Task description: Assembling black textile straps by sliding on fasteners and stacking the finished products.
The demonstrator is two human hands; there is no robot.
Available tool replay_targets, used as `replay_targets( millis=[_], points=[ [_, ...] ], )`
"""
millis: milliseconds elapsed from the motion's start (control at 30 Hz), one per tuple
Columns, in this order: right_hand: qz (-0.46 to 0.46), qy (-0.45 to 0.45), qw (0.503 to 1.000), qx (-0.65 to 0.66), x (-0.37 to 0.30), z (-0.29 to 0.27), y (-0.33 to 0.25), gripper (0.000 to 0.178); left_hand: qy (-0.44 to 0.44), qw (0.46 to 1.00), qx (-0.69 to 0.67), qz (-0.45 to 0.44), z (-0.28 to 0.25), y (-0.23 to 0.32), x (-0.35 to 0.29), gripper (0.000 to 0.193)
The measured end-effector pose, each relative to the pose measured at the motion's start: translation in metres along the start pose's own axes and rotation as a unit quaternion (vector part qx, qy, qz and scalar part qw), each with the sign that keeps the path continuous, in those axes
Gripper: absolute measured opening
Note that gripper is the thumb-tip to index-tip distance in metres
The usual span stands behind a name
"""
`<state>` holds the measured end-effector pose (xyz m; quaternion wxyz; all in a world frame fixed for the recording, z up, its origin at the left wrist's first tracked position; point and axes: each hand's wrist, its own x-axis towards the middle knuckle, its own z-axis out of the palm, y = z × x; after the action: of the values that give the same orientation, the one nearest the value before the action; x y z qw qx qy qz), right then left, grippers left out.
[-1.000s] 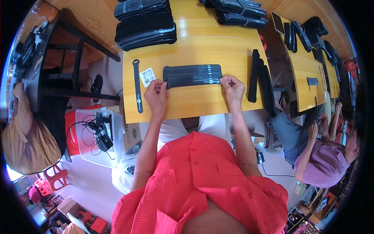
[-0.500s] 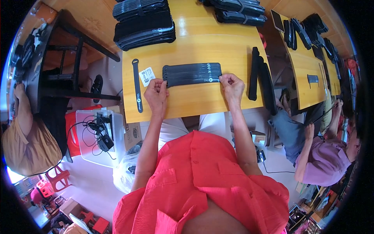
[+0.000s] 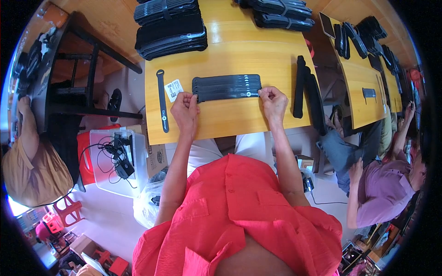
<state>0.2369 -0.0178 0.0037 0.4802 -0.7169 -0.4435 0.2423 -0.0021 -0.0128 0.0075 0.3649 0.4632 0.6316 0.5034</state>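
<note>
Wooden table: yellow top (image 3: 239, 57) filling the upper centre of the frame.
Clear plastic bin: left of the frame, below the table's height in view, its wall (image 3: 99, 177) around tangled black cables (image 3: 120, 158).
Strap stack: black straps (image 3: 170, 37) piled at the upper left of the table.
Tied bundles: dark bundles (image 3: 283, 22) at the table's upper right, banded around the middle.
Flat row of straps: black straps side by side (image 3: 225, 87), lying level at the table's centre, near its front edge.
Long black pieces: two (image 3: 299, 87) by the table's right edge, the outer one reaching past it.
Left hand: thumb and fingers (image 3: 185, 112) pinched on the row's lower left corner.
Right hand: thumb and fingers (image 3: 275, 105) pinched on the row's lower right corner.
Single strap: black (image 3: 162, 103), upright in the frame at the table's left, loop end uppermost.
White label: small, printed (image 3: 174, 89), between single strap and row, just beside the left hand.
</note>
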Motion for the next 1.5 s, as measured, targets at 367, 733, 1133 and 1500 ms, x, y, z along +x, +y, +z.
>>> replay_targets(
  millis=[367, 733, 1133, 1500],
  points=[
    [-0.015, 0.009, 0.998, -0.053, 0.003, 0.0, -0.001, 0.009, 0.019, 1.0, 0.019, 0.016, 0.004, 0.001, 0.003, 0.009],
    [-0.028, 0.006, 0.997, -0.07, 0.002, -0.001, -0.009, 0.008, 0.051, 0.97, 0.163, 0.174, 0.0, -0.032, 0.018, 0.01],
    [-0.291, 0.013, 0.939, -0.183, -0.015, 0.023, -0.012, 0.033, -0.071, 0.943, 0.189, 0.265, 0.01, 0.037, -0.011, 0.046],
    [-0.286, -0.028, 0.925, -0.25, -0.038, 0.061, -0.018, 0.059, -0.194, 0.797, 0.479, 0.313, 0.034, -0.002, -0.003, 0.07]
  ],
)
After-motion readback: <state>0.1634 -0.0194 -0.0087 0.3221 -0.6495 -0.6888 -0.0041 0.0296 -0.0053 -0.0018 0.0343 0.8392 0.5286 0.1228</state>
